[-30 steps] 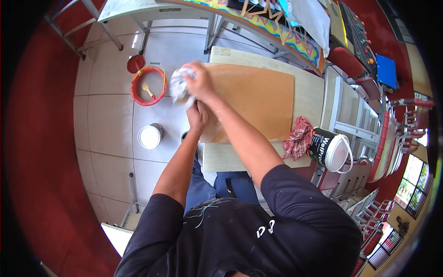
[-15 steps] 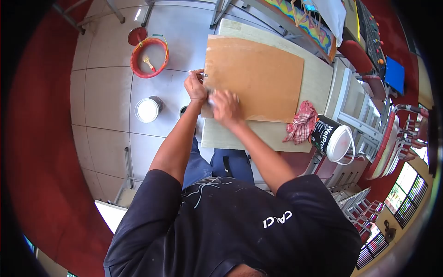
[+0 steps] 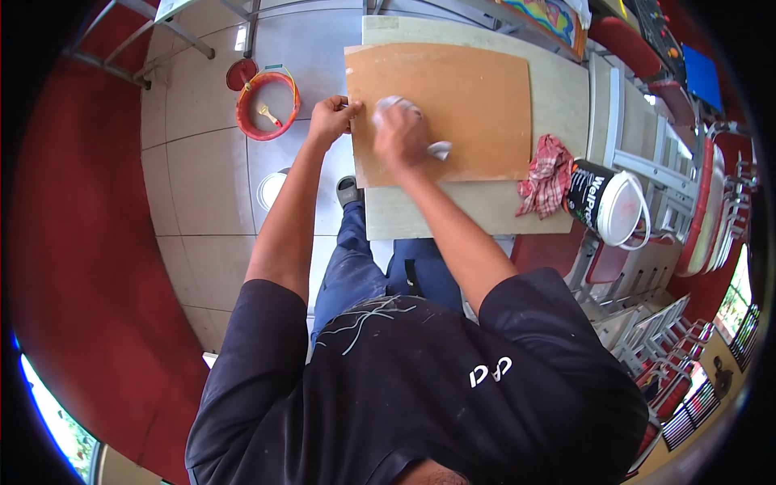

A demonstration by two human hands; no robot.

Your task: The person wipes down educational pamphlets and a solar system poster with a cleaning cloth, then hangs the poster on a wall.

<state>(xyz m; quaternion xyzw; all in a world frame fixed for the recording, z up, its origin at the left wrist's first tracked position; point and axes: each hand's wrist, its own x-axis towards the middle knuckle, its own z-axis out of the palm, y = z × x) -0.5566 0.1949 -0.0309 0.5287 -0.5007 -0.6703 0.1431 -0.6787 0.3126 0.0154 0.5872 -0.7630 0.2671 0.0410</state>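
Observation:
A flat brown board [image 3: 473, 113] lies on a pale wooden tabletop [image 3: 558, 97]. My left hand [image 3: 333, 120] grips the board at its left edge, fingers closed over the rim. On the board's left part is my right hand [image 3: 402, 141], closed around a crumpled whitish cloth [image 3: 439, 150] and pressing it to the surface. Bits of the cloth show above the fingers and beside the wrist; the rest is hidden under the palm.
Right of the board lie a red checked cloth [image 3: 547, 176] and a black tub with a white lid [image 3: 621, 208]. On the tiled floor stand a red-rimmed bucket [image 3: 242, 113] with a paintbrush [image 3: 269, 115] and a white container [image 3: 272, 190], partly behind my left forearm. Stacked chairs [image 3: 703, 202] are at right.
My right hand has moved up the board with the cloth. My left hand has shifted along the left edge. The view has moved, and the white container is now partly covered.

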